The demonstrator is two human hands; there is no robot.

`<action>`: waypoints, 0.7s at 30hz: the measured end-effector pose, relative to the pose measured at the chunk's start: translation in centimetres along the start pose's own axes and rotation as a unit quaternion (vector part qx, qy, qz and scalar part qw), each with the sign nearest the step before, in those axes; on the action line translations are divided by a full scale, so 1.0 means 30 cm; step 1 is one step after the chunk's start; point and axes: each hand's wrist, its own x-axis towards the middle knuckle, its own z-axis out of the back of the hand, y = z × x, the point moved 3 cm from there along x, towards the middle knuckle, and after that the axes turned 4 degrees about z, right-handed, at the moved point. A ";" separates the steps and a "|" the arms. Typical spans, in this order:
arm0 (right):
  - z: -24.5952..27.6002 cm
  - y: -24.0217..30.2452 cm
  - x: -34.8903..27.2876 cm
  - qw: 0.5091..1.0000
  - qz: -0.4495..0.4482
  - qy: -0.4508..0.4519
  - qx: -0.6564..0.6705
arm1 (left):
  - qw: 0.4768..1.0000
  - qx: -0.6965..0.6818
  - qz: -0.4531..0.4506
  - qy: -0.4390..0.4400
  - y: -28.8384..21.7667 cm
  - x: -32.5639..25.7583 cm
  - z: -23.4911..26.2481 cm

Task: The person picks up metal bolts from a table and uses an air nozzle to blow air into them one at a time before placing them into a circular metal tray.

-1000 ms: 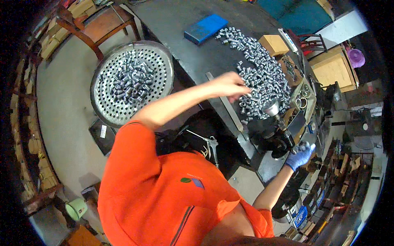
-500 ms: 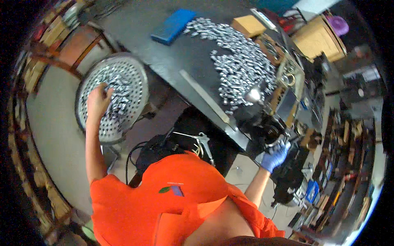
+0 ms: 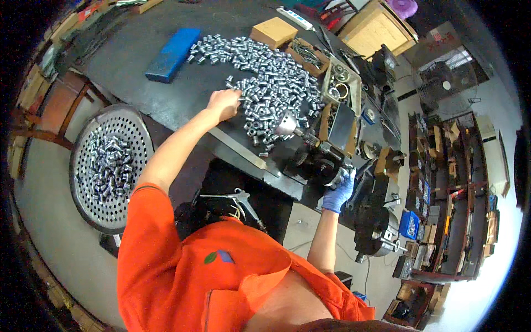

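My bare left hand (image 3: 224, 105) reaches over the workbench to the near left edge of a wide heap of small shiny metal sleeves (image 3: 271, 94). Its fingers are curled, and what they pinch is hidden. My right hand (image 3: 339, 191), in a blue glove, is closed around the near end of a small black bench machine (image 3: 318, 166); the exact part under the fingers is hard to make out. A cone-shaped metal piece (image 3: 286, 124) points from this machine toward the heap. More sleeves (image 3: 110, 169) lie on a round perforated metal tray (image 3: 141, 133) at the left.
On the bench (image 3: 130, 72) are a blue box (image 3: 174, 55), a yellowish block (image 3: 274, 32) and a metal strip (image 3: 238, 149) along the near edge. An air blow gun (image 3: 243, 202) lies before my body. Shelves (image 3: 456, 205) and a fan (image 3: 445, 86) stand at the right.
My left hand has gone from the sleeves on the round tray rightward to the heap on the bench. My right hand stays at the machine. The whole view has turned to the right.
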 end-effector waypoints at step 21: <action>0.044 0.012 -0.052 0.996 -0.033 -0.071 -0.033 | 0.721 -0.672 -0.072 0.155 -0.251 -0.163 0.194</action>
